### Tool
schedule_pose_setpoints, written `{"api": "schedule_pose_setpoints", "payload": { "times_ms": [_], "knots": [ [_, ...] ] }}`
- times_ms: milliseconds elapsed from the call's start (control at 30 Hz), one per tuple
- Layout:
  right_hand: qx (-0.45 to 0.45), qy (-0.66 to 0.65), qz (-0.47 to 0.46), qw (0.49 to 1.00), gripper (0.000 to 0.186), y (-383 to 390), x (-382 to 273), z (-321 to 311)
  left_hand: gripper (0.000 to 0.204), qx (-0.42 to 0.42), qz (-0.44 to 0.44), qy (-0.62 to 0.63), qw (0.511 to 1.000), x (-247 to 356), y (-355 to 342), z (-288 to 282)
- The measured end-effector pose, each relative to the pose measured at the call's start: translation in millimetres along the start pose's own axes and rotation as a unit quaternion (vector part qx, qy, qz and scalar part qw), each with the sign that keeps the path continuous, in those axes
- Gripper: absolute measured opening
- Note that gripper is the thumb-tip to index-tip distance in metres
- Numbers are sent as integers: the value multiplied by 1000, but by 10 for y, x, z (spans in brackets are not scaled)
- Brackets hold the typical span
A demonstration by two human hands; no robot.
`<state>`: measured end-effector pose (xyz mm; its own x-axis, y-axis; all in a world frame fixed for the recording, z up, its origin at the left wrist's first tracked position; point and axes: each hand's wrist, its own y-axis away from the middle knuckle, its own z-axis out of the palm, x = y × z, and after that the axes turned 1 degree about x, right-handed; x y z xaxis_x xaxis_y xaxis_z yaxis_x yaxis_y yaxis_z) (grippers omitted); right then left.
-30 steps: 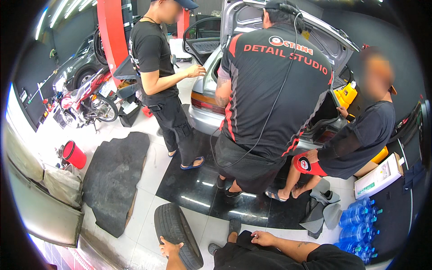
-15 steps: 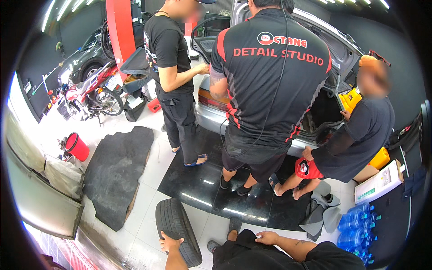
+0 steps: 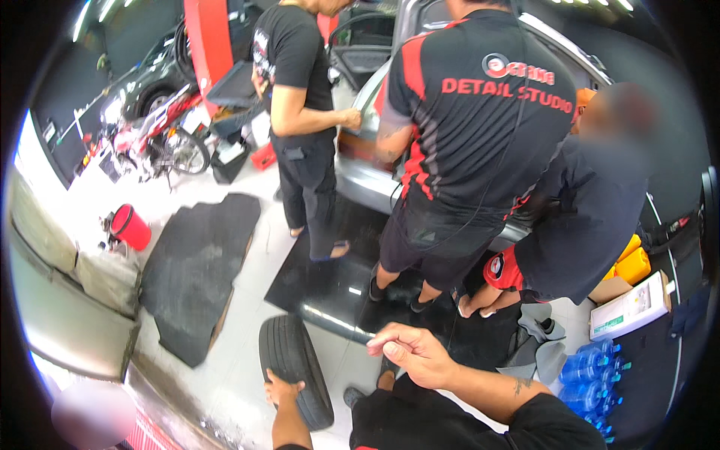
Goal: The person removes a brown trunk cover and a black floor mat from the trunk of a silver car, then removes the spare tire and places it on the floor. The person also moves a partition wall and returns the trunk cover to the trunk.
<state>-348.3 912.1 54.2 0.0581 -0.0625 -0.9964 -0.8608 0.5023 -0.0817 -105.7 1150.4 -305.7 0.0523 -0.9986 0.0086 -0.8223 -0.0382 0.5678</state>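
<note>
1 black tire [image 3: 294, 367], upright on its tread, right of the dark mat [image 3: 199, 277]; left hand [image 3: 283, 391] spread upon it, not clamped. Right hand [image 3: 421, 358], farther right of the mat: empty, fingers loosely extended. Steadying likely wants a firm palm centred on the tread.

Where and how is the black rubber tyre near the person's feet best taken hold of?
The black rubber tyre is probably best gripped by its upper tread, coming from above on the person's own side, fingers spread across. It appears to stand on edge, so the broad, grooved tread faces up; the left hand rests on it, while the right hand is raised, apart from the tyre.
</note>
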Motion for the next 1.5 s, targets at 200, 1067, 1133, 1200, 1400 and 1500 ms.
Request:
{"api": "schedule_pose_setpoints", "payload": {
  "times_ms": [200, 1067, 1133, 1200, 1400, 1500],
  "knots": [
    [-278, -249, -270, 887, 33, -475, -1068, 731, 136, 3, 14, 22, 1000, -17, -12, 94],
    [36, -126, 354, 926, 47, 520, 1026, 323, 131, -61, -36, 31, 997, -223, -170, -228],
    [53, -132, 394, 908, 47, 671, 1127, 225, 133, -62, -59, 39, 996, -203, -221, -227],
    [49, -137, 409, 901, 47, 782, 1192, 152, 134, -57, -70, 62, 994, -188, -275, -222],
    [65, -111, 431, 893, 46, 972, 1310, 51, 133, -43, -100, 88, 990, -115, -433, -205],
    [63, -107, 446, 886, 46, 1019, 1359, -15, 133, -42, -118, 87, 988, -26, -458, -221]
  ]
}}
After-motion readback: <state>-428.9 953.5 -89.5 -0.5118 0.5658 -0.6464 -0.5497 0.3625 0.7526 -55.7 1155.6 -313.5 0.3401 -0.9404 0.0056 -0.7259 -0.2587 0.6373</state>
